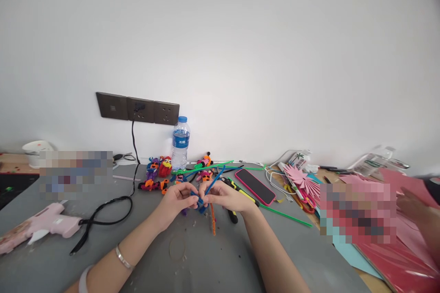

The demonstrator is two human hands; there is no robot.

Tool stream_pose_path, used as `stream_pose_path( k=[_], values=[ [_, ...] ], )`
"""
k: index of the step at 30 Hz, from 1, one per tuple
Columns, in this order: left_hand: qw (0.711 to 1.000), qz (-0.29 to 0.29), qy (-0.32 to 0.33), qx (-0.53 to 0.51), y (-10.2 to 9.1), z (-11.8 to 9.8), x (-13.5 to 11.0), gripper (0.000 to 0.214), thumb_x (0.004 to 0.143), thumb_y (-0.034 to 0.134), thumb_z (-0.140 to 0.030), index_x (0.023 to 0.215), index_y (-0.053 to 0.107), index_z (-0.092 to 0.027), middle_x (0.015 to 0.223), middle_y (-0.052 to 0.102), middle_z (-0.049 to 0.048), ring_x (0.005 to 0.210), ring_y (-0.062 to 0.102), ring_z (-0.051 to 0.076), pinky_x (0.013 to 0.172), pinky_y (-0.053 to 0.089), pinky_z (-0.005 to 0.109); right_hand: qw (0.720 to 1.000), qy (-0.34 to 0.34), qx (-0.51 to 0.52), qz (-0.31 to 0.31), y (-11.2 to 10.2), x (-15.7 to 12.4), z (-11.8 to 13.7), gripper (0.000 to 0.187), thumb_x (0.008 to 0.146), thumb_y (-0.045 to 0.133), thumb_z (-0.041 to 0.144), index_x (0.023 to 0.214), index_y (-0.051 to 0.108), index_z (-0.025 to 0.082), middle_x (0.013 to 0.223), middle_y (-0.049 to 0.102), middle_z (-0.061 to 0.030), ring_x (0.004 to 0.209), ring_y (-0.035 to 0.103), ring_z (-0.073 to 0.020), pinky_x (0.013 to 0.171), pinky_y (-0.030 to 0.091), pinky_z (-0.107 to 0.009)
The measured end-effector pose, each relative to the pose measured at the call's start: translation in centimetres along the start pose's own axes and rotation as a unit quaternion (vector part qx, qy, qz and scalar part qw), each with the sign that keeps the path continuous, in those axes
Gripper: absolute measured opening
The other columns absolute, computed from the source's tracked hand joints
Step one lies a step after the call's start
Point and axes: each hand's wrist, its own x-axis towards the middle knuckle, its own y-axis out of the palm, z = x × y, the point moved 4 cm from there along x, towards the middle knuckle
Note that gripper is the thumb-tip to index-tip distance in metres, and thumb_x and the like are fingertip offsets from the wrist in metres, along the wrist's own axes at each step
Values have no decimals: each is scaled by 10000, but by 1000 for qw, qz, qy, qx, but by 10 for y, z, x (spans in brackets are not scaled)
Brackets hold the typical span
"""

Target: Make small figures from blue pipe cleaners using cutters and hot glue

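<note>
Nearer the wearer than the clear plastic water bottle with a blue cap and blue label, and slightly to its right, the left hand and right hand meet over a fuzzy blue craft stem; the left thumb and fingers are pinched together on its lower, bunched part, and the right thumb and fingers are closed on it just beside them, leaving hardly any gap; the stem thus lies between the two sets of fingertips, its straight free length slanting up past the right fingers; a fuzzy orange stem hangs below the right hand, though whether it is joined to the blue one I cannot tell; small multicoloured fuzzy figures lie around the bottle's foot; to the bottle's right are a dark-screened phone with a pink edge and a tool with yellow-and-black handles; a pale pink glue gun lies to its left, nearer the wearer.
</note>
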Motion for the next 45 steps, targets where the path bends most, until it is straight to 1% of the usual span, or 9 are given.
stream_pose_path(
  k=[4, 7, 12, 16, 20, 25, 33, 38, 45],
  values=[
    [999, -1, -25, -26, 0, 2, -1, 475, 598, 875, -358, 901, 552, -187, 674, 653, -43, 569, 603, 89, 606, 493, 221, 1000, 5, -4, 8, 2, 0, 1, 336, 811, 701, 486, 881, 628, 165, 782, 554, 3, 713, 529, -116, 707, 460, -252],
    [999, -12, -29, -12, -2, 3, 1, 480, 605, 866, -376, 884, 522, -191, 658, 623, -57, 574, 604, 89, 613, 498, 224, 1000, 11, -17, -15, -1, 0, -1, 331, 797, 717, 473, 864, 627, 162, 764, 552, 9, 680, 514, -111, 679, 450, -248],
    [994, -60, -13, 90, -13, 4, 5, 432, 609, 833, -403, 792, 504, -192, 543, 554, -82, 507, 576, 102, 565, 507, 244, 989, -8, -42, -142, -15, -3, 1, 273, 778, 751, 411, 815, 620, 175, 737, 533, 22, 630, 502, -107, 616, 423, -243],
    [977, -57, 0, 207, -17, 8, 7, 351, 643, 784, -397, 761, 528, -189, 550, 601, -39, 471, 574, 129, 491, 480, 254, 974, -69, -68, -203, -20, -4, 8, 226, 770, 766, 359, 753, 627, 181, 796, 570, -5, 751, 543, -143, 694, 454, -266],
    [968, -56, 22, 245, -16, 6, 7, 318, 716, 712, -448, 817, 625, -160, 603, 628, -8, 391, 517, 99, 444, 413, 244, 968, -98, -109, -203, -17, -2, 10, 191, 786, 756, 330, 726, 645, 186, 790, 596, -15, 792, 565, -161, 746, 468, -289],
    [987, -81, 32, 137, -11, -2, 5, 426, 711, 708, -545, 842, 669, -142, 532, 490, -62, 394, 398, 55, 423, 292, 207, 960, -108, -165, -198, -12, 2, 6, 176, 796, 747, 340, 757, 670, 187, 801, 628, -26, 805, 579, -175, 762, 470, -310],
    [996, -78, -1, 50, -7, 2, 3, 411, 631, 805, -508, 724, 647, -140, 604, 464, -49, 481, 356, 53, 448, 293, 203, 965, -92, -173, -175, -5, 7, 5, 211, 801, 733, 391, 783, 683, 187, 808, 636, -30, 780, 583, -172, 721, 487, -303],
    [994, -64, 6, 87, -6, -2, 2, 401, 640, 789, -512, 643, 613, -152, 582, 425, -55, 470, 335, 56, 454, 267, 210, 976, -46, -102, -184, -11, 1, 0, 259, 764, 761, 415, 827, 662, 184, 826, 605, -16, 701, 568, -145, 636, 490, -270],
    [975, 40, 28, 219, -1, -3, 0, 307, 743, 720, -440, 645, 659, -155, 584, 486, -30, 545, 372, 97, 517, 282, 222, 987, -43, -69, -136, -11, 0, 1, 259, 749, 776, 398, 841, 695, 170, 815, 657, -31, 734, 592, -159, 675, 497, -284]
  ],
)
